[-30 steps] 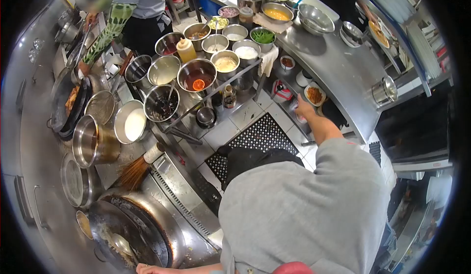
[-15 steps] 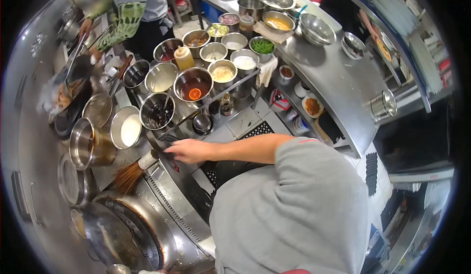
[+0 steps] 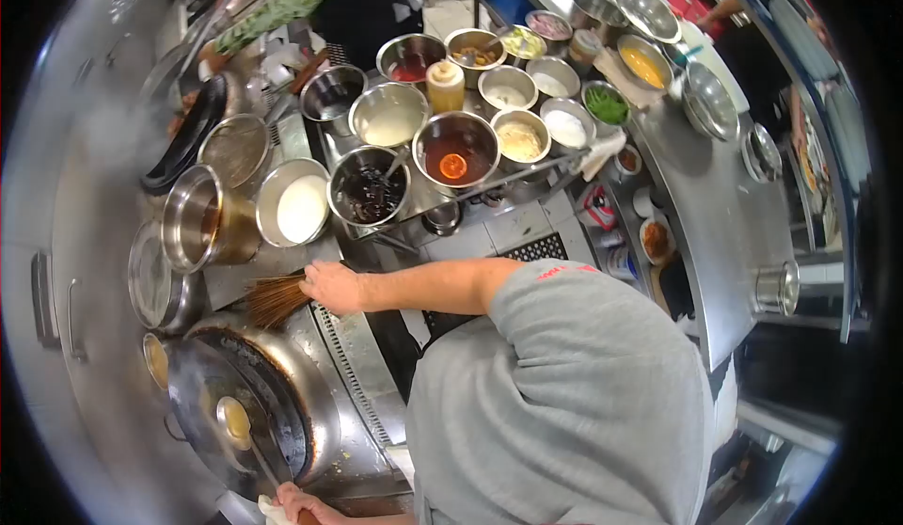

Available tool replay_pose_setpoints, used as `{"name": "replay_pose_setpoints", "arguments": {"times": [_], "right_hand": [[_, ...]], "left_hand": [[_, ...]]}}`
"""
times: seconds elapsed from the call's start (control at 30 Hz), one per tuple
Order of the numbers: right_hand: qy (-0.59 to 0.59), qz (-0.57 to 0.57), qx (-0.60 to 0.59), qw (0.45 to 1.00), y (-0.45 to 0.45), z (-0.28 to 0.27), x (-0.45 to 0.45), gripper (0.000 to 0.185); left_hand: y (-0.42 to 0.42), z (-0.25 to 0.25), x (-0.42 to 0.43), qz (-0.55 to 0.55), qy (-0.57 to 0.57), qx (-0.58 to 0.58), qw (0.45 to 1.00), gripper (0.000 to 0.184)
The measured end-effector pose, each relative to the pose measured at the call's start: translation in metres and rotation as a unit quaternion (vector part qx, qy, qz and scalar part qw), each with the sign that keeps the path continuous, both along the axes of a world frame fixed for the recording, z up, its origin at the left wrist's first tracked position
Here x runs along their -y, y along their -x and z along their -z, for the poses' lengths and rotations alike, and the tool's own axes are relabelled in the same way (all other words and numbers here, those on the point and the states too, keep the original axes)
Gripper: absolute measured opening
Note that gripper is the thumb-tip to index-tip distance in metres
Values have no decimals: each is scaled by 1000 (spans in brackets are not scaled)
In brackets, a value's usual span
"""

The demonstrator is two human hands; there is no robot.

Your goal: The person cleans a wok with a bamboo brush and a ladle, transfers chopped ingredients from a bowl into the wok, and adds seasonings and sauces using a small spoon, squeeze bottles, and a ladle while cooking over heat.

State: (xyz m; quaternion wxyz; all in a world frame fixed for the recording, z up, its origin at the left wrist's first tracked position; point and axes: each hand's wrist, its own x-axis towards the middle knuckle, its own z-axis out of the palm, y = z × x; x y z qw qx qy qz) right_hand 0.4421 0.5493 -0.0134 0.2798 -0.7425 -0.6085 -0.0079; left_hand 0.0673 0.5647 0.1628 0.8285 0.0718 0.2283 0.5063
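My right hand (image 3: 333,287) is closed around the top of a bamboo wok brush (image 3: 273,297), and its bristles point left over the steel stove edge. At the bottom, my left hand (image 3: 308,506) grips the handle of a ladle (image 3: 234,419). The ladle's bowl holds yellowish liquid and is over a dark wok (image 3: 202,384). A pale cloth (image 3: 275,511) lies against my left hand. Beside the wok stands a small container of yellowish liquid (image 3: 155,360).
Steel bowls of sauces and seasonings crowd the rack ahead, including a red sauce bowl (image 3: 458,149) and a dark sauce bowl (image 3: 368,186). A squeeze bottle (image 3: 445,86) stands among them. A co-worker's patterned sleeve (image 3: 282,7) is near a steaming wok. A steel counter (image 3: 696,205) runs along the right.
My right hand has moved onto the brush and closed on it. My left hand has come into view with the ladle, which is now over the wok. The whole view has shifted.
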Motion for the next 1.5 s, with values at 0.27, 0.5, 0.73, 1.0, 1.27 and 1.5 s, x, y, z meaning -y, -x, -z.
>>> {"name": "replay_pose_setpoints", "arguments": {"times": [0.27, 0.5, 0.73, 1.0, 1.27, 1.5], "right_hand": [[202, -41, -106, 973, -32, 18, -10, 37], [248, -50, -570, 782, -15, -39, 30, 37], [-16, -214, -603, 768, 21, -73, 105, 79], [41, -287, -517, 805, -1, -179, -30, 87], [203, -466, -293, 810, 69, -272, -173, 67], [337, -423, 137, 830, 160, -236, -272, 64]], "left_hand": [[-3, -8, -33, 88, -6, -85, 992, 28], [-2, 4, -35, 133, 6, -111, 985, 32], [21, 0, -32, 103, 5, -98, 990, 35], [23, -6, 25, -55, 16, 155, 986, 48], [-42, -19, 41, -198, 73, 475, 855, 38], [-63, 1, 53, -220, 14, 531, 818, 33]]}}
